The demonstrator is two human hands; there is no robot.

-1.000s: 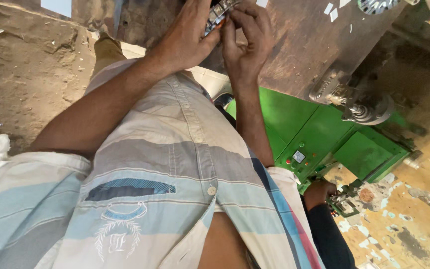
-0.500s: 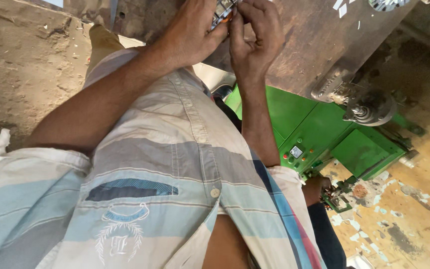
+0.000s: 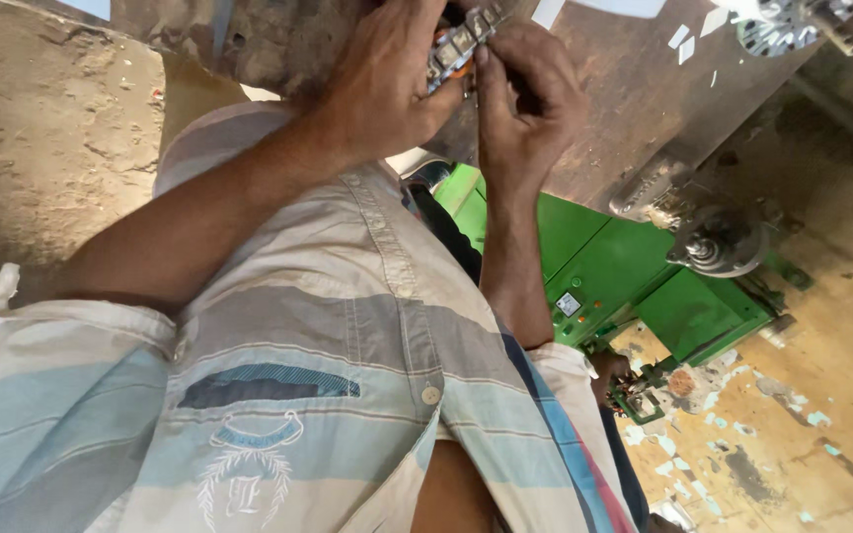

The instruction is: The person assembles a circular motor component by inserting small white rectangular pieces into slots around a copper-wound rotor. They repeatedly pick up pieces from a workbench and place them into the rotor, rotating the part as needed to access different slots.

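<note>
A small metal chain-like part [image 3: 458, 44] is pinched between the left hand [image 3: 382, 84] and the right hand [image 3: 525, 99], both grips clenched on it, held up against the brown machine panel [image 3: 634, 109] (presumably for steadiness), above the green machine [image 3: 634, 276].

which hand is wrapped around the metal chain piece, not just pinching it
The left hand: its palm closes around the metal chain piece; the right hand only touches it with fingertips.
</note>
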